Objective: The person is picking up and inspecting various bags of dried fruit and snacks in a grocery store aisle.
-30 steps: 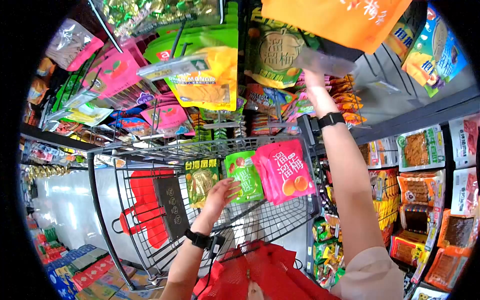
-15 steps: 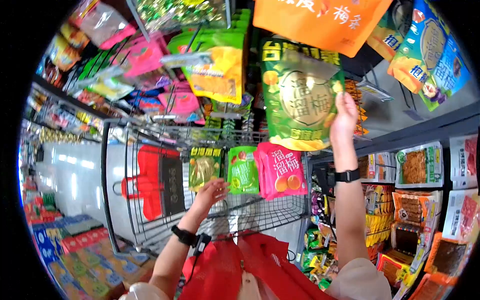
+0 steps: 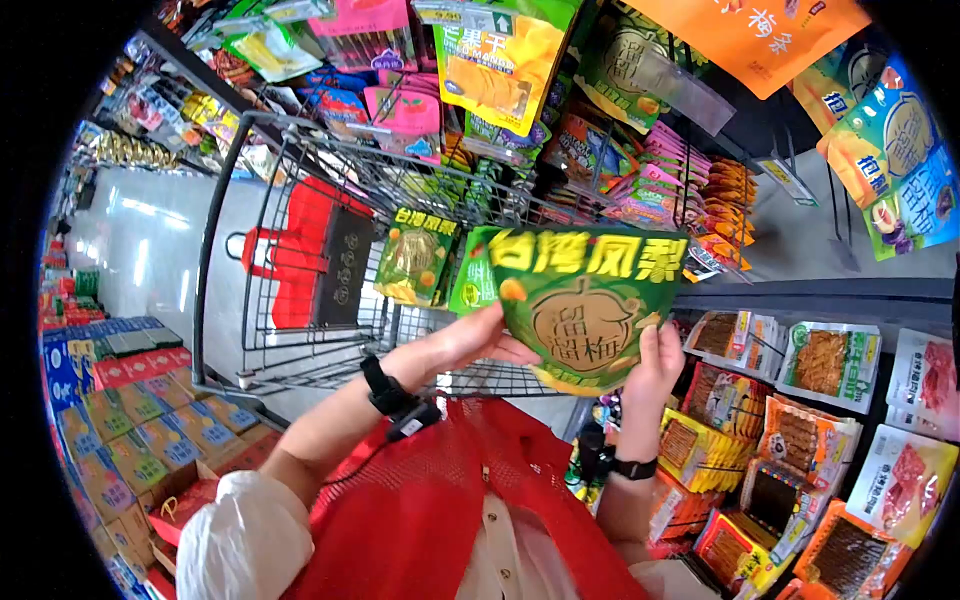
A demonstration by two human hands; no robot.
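Note:
Over the shopping cart point(image 3: 203, 300), I hold a green snack bag point(image 3: 590, 330) with yellow Chinese lettering and a round fruit emblem. My right hand point(image 3: 652, 365) grips its right edge, thumb on the front. At the lower left edge, my left hand point(image 3: 480, 340) also has hold of it, some fingers hidden behind. A matching green-and-yellow pouch point(image 3: 415, 258) stands in the cart to the left. Beside that, a bright green pouch point(image 3: 472, 280) is partly covered by the bag I hold.
A red bag with a dark panel point(image 3: 347, 262) sits in the cart's left end. Hanging snacks, including a yellow dried mango bag point(image 3: 497, 75) and an orange pouch point(image 3: 755, 40), fill the rack ahead. Packaged snacks point(image 3: 828, 360) line the right shelves; stacked boxes point(image 3: 150, 430) stand at left.
The green bag has come down from the rack toward me, over the cart, in my right hand. My left hand has moved right and taken its left edge. The pink pouch is now hidden.

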